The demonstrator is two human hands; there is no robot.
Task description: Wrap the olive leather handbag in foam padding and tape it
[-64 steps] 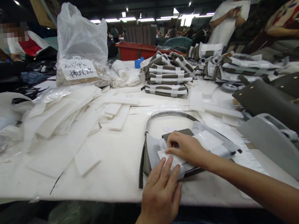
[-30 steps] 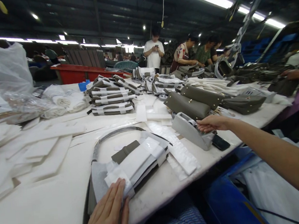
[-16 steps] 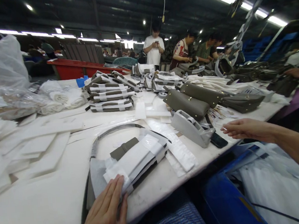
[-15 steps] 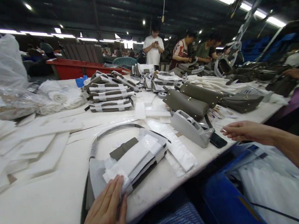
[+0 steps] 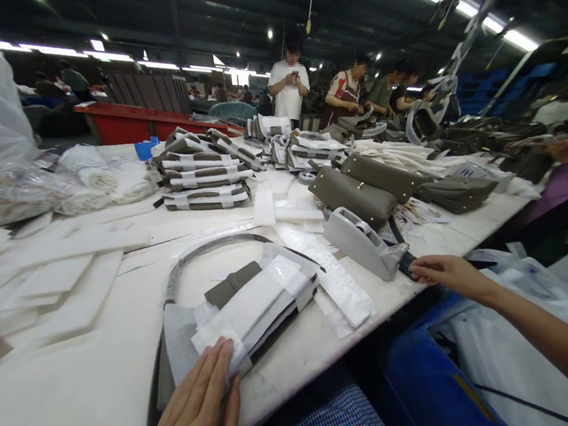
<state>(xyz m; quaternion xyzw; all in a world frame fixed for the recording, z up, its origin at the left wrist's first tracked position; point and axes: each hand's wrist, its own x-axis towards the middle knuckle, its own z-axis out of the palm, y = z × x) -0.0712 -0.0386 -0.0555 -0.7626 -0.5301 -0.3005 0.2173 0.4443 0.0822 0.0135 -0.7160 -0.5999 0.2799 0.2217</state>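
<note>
While the left hand [image 5: 195,406] lies flat, fingers straight, on the near end of the wrapped bag [image 5: 260,302], the right hand [image 5: 448,272] bunches its fingertips at the dark phone [image 5: 406,264] beside the grey tape dispenser [image 5: 357,245]; whether they grip anything cannot be told. Around them spreads the white table [image 5: 81,400], bearing padding sheets [image 5: 67,281] and stacked bags [image 5: 205,179], with co-workers [image 5: 288,87] and a red bin [image 5: 122,125] beyond, beneath strip lights [image 5: 519,40].

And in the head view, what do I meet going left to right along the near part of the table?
White sheets, wrapped bag with the left hand on it, grey tape dispenser, right hand.
</note>
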